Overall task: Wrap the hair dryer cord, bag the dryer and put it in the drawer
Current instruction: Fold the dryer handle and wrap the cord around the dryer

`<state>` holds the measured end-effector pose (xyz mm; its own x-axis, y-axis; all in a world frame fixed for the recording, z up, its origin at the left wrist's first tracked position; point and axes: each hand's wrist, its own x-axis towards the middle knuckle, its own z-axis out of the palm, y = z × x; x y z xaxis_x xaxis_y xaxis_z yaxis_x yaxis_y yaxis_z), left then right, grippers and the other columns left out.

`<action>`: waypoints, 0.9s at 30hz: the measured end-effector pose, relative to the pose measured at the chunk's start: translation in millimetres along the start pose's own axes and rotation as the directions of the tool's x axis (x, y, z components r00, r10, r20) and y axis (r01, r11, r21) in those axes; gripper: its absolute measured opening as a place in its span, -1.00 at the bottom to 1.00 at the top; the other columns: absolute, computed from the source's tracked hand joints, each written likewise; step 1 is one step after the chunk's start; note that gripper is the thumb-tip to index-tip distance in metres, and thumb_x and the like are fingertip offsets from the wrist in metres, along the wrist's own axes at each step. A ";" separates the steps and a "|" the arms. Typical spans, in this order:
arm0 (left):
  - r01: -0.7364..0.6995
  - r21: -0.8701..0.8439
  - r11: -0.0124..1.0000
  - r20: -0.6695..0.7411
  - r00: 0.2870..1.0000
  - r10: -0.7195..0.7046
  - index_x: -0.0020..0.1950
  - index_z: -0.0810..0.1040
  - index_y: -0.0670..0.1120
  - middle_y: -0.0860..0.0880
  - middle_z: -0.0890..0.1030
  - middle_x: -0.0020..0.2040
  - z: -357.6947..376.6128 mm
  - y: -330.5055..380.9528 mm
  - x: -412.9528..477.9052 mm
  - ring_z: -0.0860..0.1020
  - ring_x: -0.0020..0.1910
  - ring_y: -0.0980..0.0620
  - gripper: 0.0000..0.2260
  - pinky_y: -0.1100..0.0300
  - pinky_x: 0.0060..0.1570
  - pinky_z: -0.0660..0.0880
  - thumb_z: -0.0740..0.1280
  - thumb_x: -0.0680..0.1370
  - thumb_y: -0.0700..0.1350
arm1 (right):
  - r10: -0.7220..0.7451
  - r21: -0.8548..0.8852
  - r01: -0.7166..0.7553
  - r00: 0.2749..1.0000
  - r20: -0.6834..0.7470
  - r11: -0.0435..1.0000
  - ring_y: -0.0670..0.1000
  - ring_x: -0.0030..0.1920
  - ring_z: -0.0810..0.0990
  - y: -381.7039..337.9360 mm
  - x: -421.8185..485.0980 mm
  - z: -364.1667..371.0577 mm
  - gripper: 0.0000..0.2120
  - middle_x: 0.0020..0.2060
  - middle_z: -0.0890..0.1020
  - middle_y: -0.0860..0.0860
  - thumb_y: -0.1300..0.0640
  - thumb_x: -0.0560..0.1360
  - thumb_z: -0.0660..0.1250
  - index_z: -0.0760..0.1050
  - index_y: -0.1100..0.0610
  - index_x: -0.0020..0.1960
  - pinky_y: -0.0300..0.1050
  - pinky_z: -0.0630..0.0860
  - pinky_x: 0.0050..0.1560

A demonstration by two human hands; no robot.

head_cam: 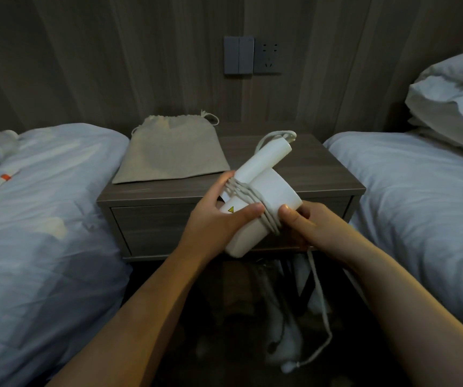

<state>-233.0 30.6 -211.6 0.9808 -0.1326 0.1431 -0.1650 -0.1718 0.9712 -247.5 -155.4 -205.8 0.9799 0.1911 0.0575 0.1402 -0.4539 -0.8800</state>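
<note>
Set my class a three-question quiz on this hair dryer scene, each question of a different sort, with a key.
1. True or false: the cord is fully wound round the hair dryer.
2. The cloth bag lies: a) on the nightstand; b) on the left bed; c) on the floor.
3. Fill in: the drawer is ____.
Key: 1 false, a length with the plug hangs loose; 2 a; 3 closed.
</note>
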 end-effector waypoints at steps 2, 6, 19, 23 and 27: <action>-0.024 0.072 0.997 -0.029 0.999 0.026 0.23 0.29 0.33 0.36 0.46 0.00 -2.1 0.2 0.9 0.48 0.00 0.30 -0.44 0.36 -0.12 0.45 0.48 0.36 0.02 | 0.036 0.023 -0.036 0.999 -0.003 0.999 -0.07 -0.55 0.37 2.4 1.0 -5.6 -0.55 -0.59 0.43 -0.04 -0.23 0.41 0.20 0.45 0.16 -0.34 -0.22 0.32 -0.47; 0.009 0.080 0.997 -0.100 0.995 -0.001 0.26 0.33 0.30 0.25 0.50 0.09 -4.4 -4.6 3.2 0.50 0.10 0.15 -0.46 0.12 0.06 0.50 0.46 0.34 0.12 | 0.121 -0.060 -0.116 0.988 0.094 0.991 -0.01 -0.55 0.29 3.1 -2.3 -12.5 -0.65 -0.45 0.40 0.22 0.08 0.56 0.23 0.50 0.35 -0.21 -0.20 0.26 -0.51; 0.049 0.079 0.996 -0.133 0.990 -0.039 0.32 0.32 0.19 0.14 0.49 0.16 -3.0 -3.3 7.5 0.49 0.11 0.10 -0.40 0.03 0.14 0.48 0.47 0.33 0.09 | 0.045 -0.488 -0.033 0.999 0.013 0.872 -0.14 -0.40 0.43 -20.6 -9.6 1.4 -0.71 -0.44 0.49 -0.07 0.07 0.56 0.21 0.53 -0.07 -0.31 -0.25 0.32 -0.36; -0.007 0.229 0.973 -0.128 0.991 0.037 0.45 0.16 0.23 0.05 0.40 0.36 -3.0 -4.9 2.0 0.42 0.27 0.03 -0.14 -0.06 0.26 0.43 0.50 0.24 0.20 | 0.075 -0.534 -0.024 0.994 0.075 0.845 -0.07 -0.38 0.45 -16.3 -8.4 6.2 -0.68 -0.44 0.49 -0.03 0.06 0.55 0.23 0.50 0.06 -0.36 -0.16 0.38 -0.29; -0.090 0.469 0.878 -0.093 0.984 0.151 0.47 0.05 0.25 0.03 0.38 0.39 -6.1 -2.7 1.4 0.38 0.31 0.01 -0.07 -0.03 0.32 0.37 0.48 0.23 0.24 | 0.096 -0.556 -0.007 0.987 0.131 0.831 -0.17 -0.39 0.47 -20.8 -11.6 1.2 -0.75 -0.42 0.51 -0.09 0.04 0.51 0.30 0.49 -0.03 -0.34 -0.30 0.37 -0.35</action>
<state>-230.6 36.8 -212.9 0.9501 -0.0655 0.3049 -0.2821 -0.5973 0.7508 -261.9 -147.1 -188.7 0.9618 0.2588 -0.0891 0.1886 -0.8626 -0.4694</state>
